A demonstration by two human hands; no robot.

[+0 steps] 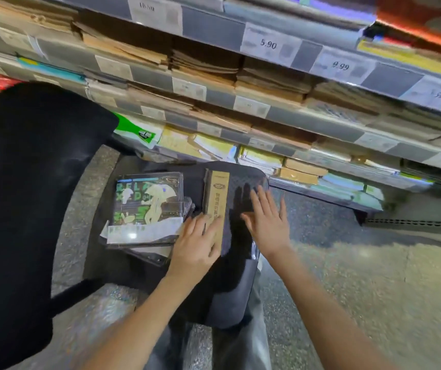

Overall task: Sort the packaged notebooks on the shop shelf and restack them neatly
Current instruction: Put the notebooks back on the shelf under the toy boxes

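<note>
Black notebook (236,193) under both flat hands (195,243); shelves (214,30) hold stacked notebooks.

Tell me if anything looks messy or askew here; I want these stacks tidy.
Yes. The small pile under the green-printed notebook sits fanned, its lower packs jutting out at the front and right. The black notebook with the brown band lies apart beside it, left hand on its edge, right hand flat above it.

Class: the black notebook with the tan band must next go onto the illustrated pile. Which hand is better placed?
Left. The left hand already rests on the black notebook's tan band, beside the illustrated pile; the right hand hovers open, farther away.
</note>
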